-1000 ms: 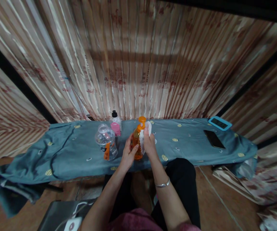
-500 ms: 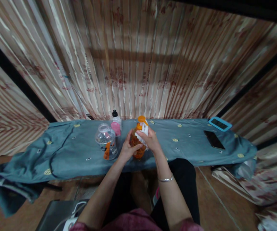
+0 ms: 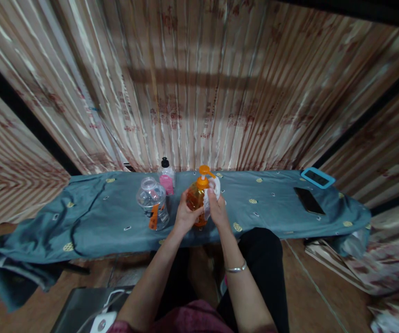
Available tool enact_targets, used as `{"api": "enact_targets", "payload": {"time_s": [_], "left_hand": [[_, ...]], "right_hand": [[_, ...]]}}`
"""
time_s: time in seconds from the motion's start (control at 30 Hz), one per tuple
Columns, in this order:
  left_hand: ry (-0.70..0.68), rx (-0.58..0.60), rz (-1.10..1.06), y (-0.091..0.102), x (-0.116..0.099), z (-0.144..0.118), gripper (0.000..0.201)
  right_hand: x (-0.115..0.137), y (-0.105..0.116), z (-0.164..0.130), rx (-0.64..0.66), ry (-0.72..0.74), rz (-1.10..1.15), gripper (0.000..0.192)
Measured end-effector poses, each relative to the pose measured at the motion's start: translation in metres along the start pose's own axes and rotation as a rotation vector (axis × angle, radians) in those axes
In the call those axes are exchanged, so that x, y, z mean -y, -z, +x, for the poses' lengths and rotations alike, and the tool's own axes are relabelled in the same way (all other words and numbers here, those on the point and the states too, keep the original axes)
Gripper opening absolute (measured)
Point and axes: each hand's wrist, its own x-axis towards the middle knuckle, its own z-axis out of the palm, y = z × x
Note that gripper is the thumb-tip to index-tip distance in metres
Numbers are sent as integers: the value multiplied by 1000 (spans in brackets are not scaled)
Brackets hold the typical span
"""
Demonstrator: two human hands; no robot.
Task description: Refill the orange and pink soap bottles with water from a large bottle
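Head view: grips the amber pump bottle (image 3: pixel 193 198) upright in the left hand (image 3: pixel 184 216), curled around its left side with the thumb across the front. Pinches a crumpled white wipe (image 3: pixel 217 186) in the right hand (image 3: pixel 218 210), against the bottle's right side, just below the orange pump head (image 3: pixel 204 169). Appears partway through wiping, judging from the wipe against the bottle; shows the pump head already seated on the neck. Cannot tell the share of surface done or left. Has the bottle near the front edge of the blue-green tablecloth (image 3: pixel 272 215). Also shows a lidless clear plastic bottle (image 3: pixel 152 202) to the left and a black-capped, pink-labelled bottle (image 3: pixel 166 181) behind, both apart from the hands; far right, a smartphone (image 3: pixel 309 201) near a blue-framed device (image 3: pixel 317 177), perhaps a clock.
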Motion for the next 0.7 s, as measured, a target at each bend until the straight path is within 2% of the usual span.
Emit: {"api": "enact_targets", "payload": {"time_s": [0.17,0.37,0.53,0.7], "left_hand": [[1,-82,126,-3,-9,-2,69],[34,-61,158,-3,-6,0,70],[21,-61,147,-5,-3,0,76],[-57,-80,207,-7,-1,2,82]], "right_hand": [[-24,0,-11,-21,-62,25,53],[-41,-3,-19,-48,-98,42,58],[-17,-1,-13,-59,-55,-66,54],[28,-6,2,-6,148,-205,45]]}}
